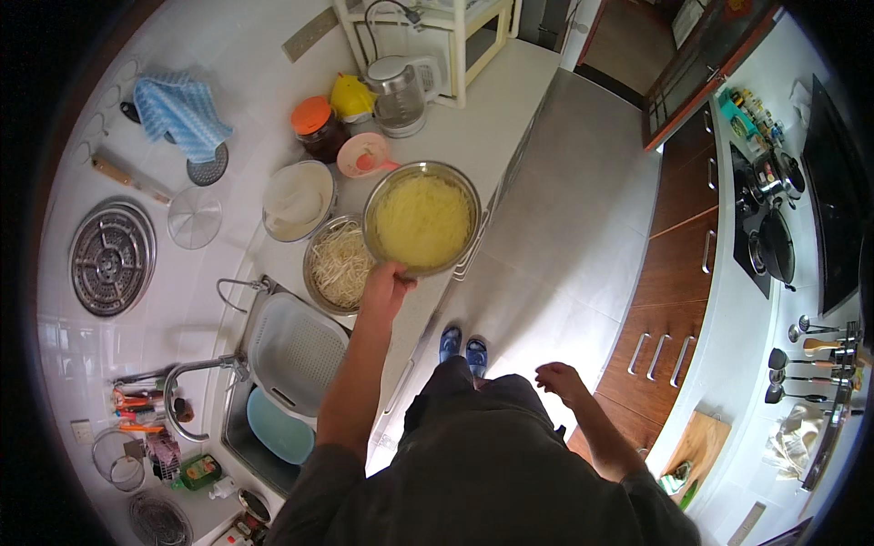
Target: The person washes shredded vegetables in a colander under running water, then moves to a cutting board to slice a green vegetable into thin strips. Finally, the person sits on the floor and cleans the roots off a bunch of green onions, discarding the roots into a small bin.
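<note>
My left hand (388,292) grips the near rim of a steel bowl (422,218) filled with yellow shreds, at the counter's edge. Partly beneath and left of it sits another steel bowl of bean sprouts (338,266). Behind that stands a bowl with a pale translucent item inside (298,200). A pink strainer-like dish (363,155) lies just beyond the held bowl. My right hand (561,383) hangs over the floor beside my legs, fingers loosely curled, with nothing visible in it. Whether the held bowl rests on the counter or is lifted cannot be told.
Left are the sink with a white colander (297,348), a teal basin (280,426) and a faucet (179,389). A glass kettle (399,95) and an orange-lidded jar (317,130) stand at the back. Across the floor, the opposite counter holds a stove with a wok (776,247) and a cutting board (698,447).
</note>
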Demonstrator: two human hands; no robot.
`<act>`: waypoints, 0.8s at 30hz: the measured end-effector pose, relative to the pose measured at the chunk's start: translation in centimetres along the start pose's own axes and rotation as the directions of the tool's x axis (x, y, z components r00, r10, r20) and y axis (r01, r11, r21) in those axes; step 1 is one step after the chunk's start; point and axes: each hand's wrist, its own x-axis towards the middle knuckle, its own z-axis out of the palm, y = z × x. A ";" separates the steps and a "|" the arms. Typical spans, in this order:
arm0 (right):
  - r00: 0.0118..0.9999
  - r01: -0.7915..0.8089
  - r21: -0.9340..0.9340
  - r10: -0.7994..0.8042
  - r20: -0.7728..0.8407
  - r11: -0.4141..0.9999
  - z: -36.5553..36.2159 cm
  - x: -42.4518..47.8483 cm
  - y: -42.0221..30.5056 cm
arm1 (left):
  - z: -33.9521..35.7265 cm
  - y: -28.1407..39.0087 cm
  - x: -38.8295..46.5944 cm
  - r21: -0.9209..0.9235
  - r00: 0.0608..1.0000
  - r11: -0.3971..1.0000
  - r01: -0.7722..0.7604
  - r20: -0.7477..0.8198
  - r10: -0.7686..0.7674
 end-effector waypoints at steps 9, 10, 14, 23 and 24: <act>0.874 -0.104 0.252 0.209 -0.439 0.962 -4.8 -7.5 9.5 | 4.6 0.1 17.0 0.064 0.979 0.993 0.095 0.172 -0.105; 0.845 -0.104 0.307 0.247 -0.475 0.946 -4.4 -8.4 10.6 | 5.5 0.0 18.3 0.070 0.977 0.992 0.103 0.179 -0.114; 0.758 -0.063 0.538 0.391 -0.522 0.841 -3.3 -9.9 17.8 | 7.5 -0.6 24.1 0.142 0.978 0.985 0.098 0.169 -0.122; 0.568 -0.108 0.697 0.620 -0.542 0.709 0.3 -12.6 22.6 | 2.1 -3.0 39.8 0.147 0.733 0.903 0.403 0.539 -0.415; 0.553 -0.083 0.740 0.648 -0.523 0.667 1.9 -12.7 23.1 | 2.9 -2.4 40.0 0.178 0.727 0.919 0.353 0.566 -0.389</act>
